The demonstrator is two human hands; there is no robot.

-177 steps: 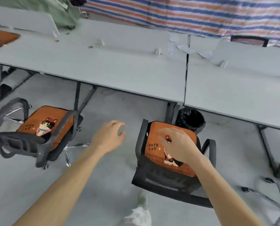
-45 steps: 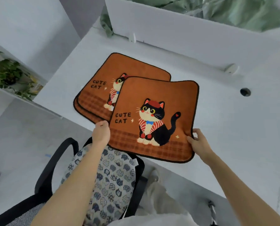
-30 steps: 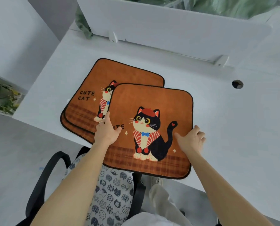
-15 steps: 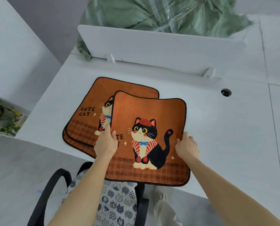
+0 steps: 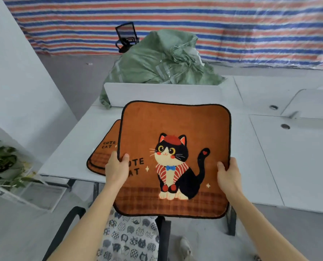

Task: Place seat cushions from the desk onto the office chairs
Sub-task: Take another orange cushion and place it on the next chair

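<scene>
Below: an office chair with black armrests sits at the bottom edge, draped in a white cover printed with grey cats. A shoe shows on the grey floor beside it.
Left hand: grasps the left edge of the held cushion, thumb on top across the "CUTE CAT" lettering, fingers hidden underneath.
Right hand: grasps the right edge, thumb on the face, fingers out of sight below.
Held cushion: orange, square and black-trimmed, with a cat in a red beret. It is raised between both hands, its face tipped toward the camera and its near edge above the chair.
Stack: more orange cushions lie flat near the desk's front left corner, mostly hidden behind the held one; two edges show.
Desk: white, with cable holes to the right.
Plant: green leaves on a low ledge at far left.
Divider: a low white panel standing across the desk.
Beyond: a green sack behind the divider, a black mesh chair, then a striped tarp.
</scene>
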